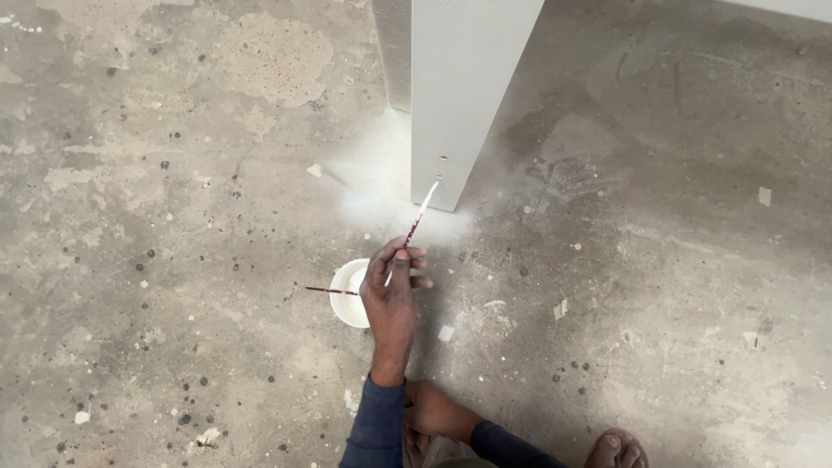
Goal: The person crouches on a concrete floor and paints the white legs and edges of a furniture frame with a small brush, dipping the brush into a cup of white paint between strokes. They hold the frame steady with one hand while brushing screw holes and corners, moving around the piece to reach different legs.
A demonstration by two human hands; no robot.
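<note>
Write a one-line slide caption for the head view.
Left hand holds a thin brush tip at a white panel's lower edge, above a small white bowl on speckled concrete floor.

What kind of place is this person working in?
Probably a building site or a room under renovation: a bare, paint-spattered concrete floor, a freshly white panel and a small cup of white paint.

Rough stained concrete floor [173,217]; matt white panel [459,95]
</note>
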